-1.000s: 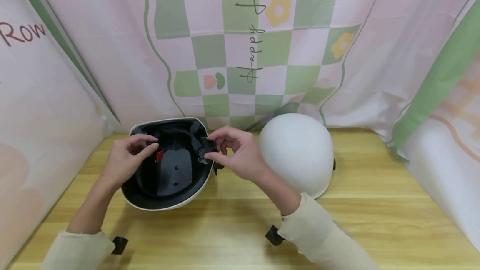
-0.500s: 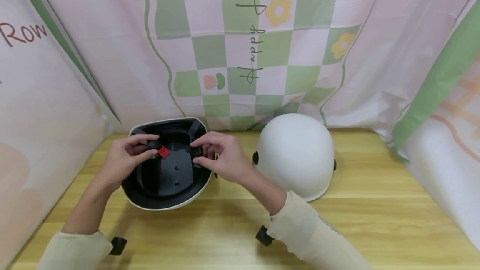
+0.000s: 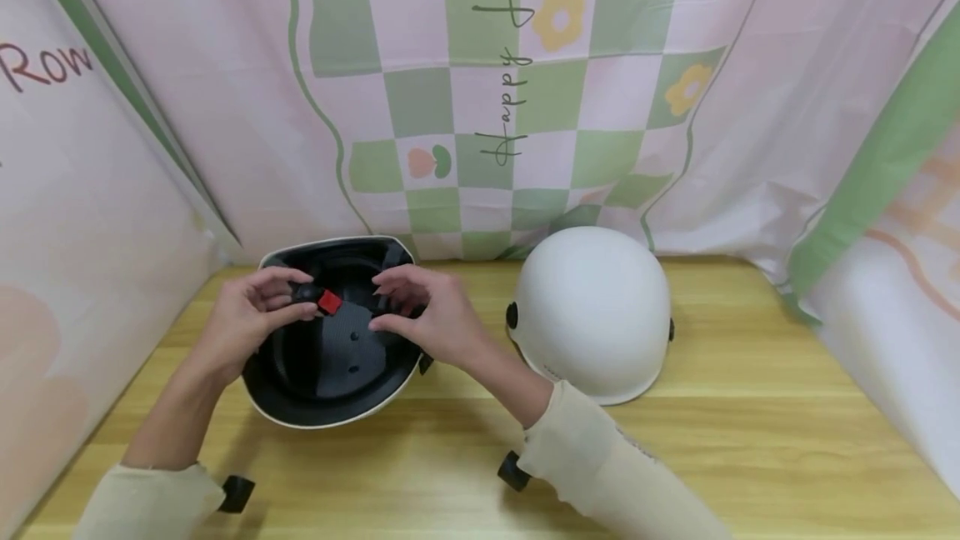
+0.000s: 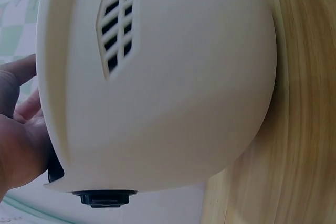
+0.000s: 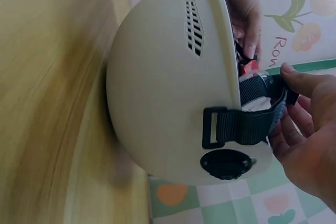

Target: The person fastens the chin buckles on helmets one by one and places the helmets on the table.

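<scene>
"Since the upturned helmet [image 3: 300, 369] rests crown down, what can you make out of it?"

"Mostly its hollow: a black lining with a greyer panel [image 3: 348, 348] in the middle, marked by two small round spots, and a thin pale rim all around."

"And outside?"

"Smooth and cream-coloured. From the right wrist, I see a narrow vent [image 5: 194, 27] of small dark slots, a black strap loop [image 5: 212, 127] and, just beside that, a round black fitting [image 5: 227, 163]."

"Where is it exactly?"

"On the person's left side of the wood-grain table [image 3: 450, 457], touching the top. A white second helmet [image 3: 592, 315] sits dome up to its right, apart from it."

"What do the hands have?"

"The left hand [image 3: 251, 307] pinches a small black piece [image 3: 306, 293] bearing a bright red tab [image 3: 328, 302], over the hollow. The right hand [image 3: 438, 315] pinches a black webbing strap [image 5: 247, 127] between thumb and fingers; the ribbed weave shows clearly where it bends over the rim."

"Are those two pieces joined?"

"The fingers hide too much of the strap's end; I can't tell. The hands themselves are apart."
</scene>
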`<state>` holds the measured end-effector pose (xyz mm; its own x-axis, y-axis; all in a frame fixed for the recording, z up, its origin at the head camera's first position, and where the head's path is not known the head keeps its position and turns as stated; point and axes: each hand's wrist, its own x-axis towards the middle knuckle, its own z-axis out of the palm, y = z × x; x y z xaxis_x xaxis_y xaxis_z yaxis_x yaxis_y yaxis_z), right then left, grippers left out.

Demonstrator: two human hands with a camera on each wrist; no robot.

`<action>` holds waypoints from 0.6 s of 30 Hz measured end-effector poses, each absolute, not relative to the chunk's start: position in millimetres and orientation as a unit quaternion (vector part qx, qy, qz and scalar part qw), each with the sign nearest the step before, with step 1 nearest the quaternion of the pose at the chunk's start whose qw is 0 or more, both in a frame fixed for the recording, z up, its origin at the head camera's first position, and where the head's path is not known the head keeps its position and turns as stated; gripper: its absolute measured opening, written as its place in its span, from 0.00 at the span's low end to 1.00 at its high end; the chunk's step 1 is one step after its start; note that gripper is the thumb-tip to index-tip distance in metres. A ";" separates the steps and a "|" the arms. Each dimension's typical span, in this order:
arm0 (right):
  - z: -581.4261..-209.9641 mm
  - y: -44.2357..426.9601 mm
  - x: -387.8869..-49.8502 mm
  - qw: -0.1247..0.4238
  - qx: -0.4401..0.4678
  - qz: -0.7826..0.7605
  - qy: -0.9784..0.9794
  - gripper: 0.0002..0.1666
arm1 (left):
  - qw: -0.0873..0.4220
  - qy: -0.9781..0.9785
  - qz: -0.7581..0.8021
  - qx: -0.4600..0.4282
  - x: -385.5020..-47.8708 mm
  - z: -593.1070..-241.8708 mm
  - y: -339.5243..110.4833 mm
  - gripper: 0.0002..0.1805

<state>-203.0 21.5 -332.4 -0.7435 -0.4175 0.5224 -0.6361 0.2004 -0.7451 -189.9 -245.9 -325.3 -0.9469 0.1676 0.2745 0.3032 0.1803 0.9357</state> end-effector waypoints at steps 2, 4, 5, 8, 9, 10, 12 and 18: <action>-334.7 19.1 -204.1 0.102 0.340 0.537 -0.765 0.21 | 0.050 -0.758 -0.630 -0.161 -190.3 -325.8 -245.7 0.14; -336.2 17.2 -205.0 0.104 0.341 0.541 -0.762 0.18 | 0.044 -0.750 -0.637 -0.172 -190.5 -326.1 -245.8 0.13; -336.8 16.3 -205.3 0.104 0.341 0.542 -0.761 0.17 | 0.041 -0.746 -0.640 -0.177 -190.7 -326.3 -246.0 0.14; -336.1 14.0 -205.8 0.105 0.341 0.542 -0.761 0.17 | 0.033 -0.738 -0.647 -0.190 -190.4 -325.7 -247.0 0.16; -335.5 13.2 -205.7 0.104 0.341 0.539 -0.763 0.17 | 0.031 -0.738 -0.646 -0.192 -190.2 -325.4 -247.4 0.16; -334.4 12.5 -205.3 0.102 0.339 0.537 -0.766 0.18 | 0.029 -0.738 -0.646 -0.194 -189.8 -325.1 -247.7 0.17; -332.6 10.6 -204.6 0.091 0.333 0.535 -0.772 0.18 | 0.027 -0.742 -0.642 -0.193 -189.4 -324.8 -248.3 0.18; -329.2 4.3 -202.5 0.061 0.312 0.528 -0.788 0.16 | 0.020 -0.738 -0.651 -0.178 -189.0 -325.4 -249.0 0.15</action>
